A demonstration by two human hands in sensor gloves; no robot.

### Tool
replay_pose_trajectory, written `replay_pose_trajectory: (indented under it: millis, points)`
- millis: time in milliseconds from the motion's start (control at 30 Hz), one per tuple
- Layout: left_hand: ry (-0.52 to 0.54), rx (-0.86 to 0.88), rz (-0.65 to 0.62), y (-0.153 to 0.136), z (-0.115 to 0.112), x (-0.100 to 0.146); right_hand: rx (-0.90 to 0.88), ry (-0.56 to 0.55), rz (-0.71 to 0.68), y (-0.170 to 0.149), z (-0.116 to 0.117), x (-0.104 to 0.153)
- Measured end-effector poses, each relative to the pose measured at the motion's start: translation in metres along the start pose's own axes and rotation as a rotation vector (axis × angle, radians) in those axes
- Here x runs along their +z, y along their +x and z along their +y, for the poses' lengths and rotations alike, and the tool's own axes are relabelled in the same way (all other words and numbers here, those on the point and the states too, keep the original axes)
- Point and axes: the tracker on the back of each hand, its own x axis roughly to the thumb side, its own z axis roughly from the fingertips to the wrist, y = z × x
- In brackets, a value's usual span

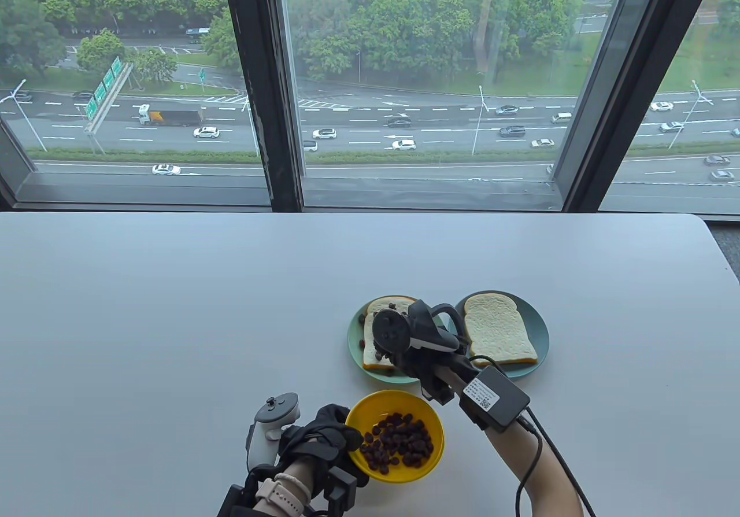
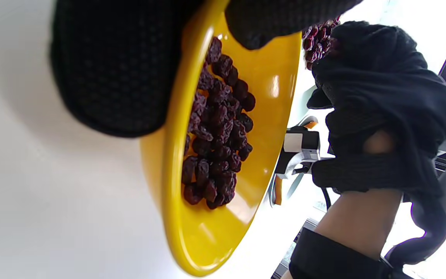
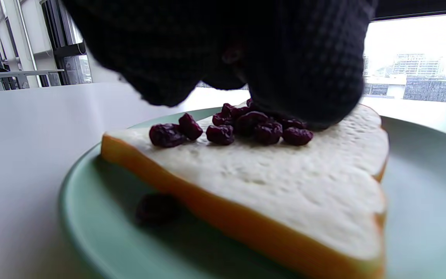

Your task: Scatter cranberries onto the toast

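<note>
Presently, findings as recorded, all places taken from the yellow bowl (image 1: 399, 437):

Landmark: yellow bowl stood on the tabletop (image 1: 173, 320), at its near edge, holding a heap of cranberries (image 1: 399, 439).

Left hand: left hand (image 1: 324, 433) gripped the bowl's left rim, thumb over the lip and fingers beneath; grip clamped on the bowl.

Right hand: right hand (image 1: 404, 343) was beyond the bowl, low over the near toast (image 3: 269, 182); its fingertips (image 3: 308, 97) rested on or just above the berries there. Whether that grip pinched berries or had parted could not be told.

Near toast: lay on a green plate (image 1: 354, 343) directly beyond the bowl; a cluster of cranberries sat on one patch of it, the rest bare. Strays lay on the plate beside the crust.

Far toast: second slice (image 1: 498, 329) lay on its own plate, beyond and to the right of the bowl, no berries seen on it.

Governing relation: judged, the bowl lay straight back toward the person from the right hand, so a refill is a short pull back; the bare slice is nearer the right hand than the left.
</note>
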Motion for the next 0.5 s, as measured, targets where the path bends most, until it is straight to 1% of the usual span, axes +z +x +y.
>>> replay_pose_trajectory:
  millis: [100, 200, 267, 400, 500]
  points:
    - [-0.003, 0.001, -0.001, 0.000, 0.001, 0.000, 0.028, -0.002, 0.020, -0.003, 0.013, -0.006]
    - [-0.006, 0.005, -0.003, 0.000, 0.001, 0.000, 0.099, -0.036, 0.021, -0.003, 0.017, -0.003]
    - [-0.007, 0.004, -0.001, 0.000, 0.000, 0.000, 0.125, -0.018, 0.010, -0.003, 0.018, 0.000]
    - [-0.007, -0.002, 0.002, 0.000, 0.000, 0.000, 0.125, 0.009, -0.005, -0.005, 0.018, 0.007]
    - [-0.005, -0.001, 0.002, 0.000, 0.000, 0.000, 0.136, 0.021, -0.018, -0.009, 0.011, 0.017]
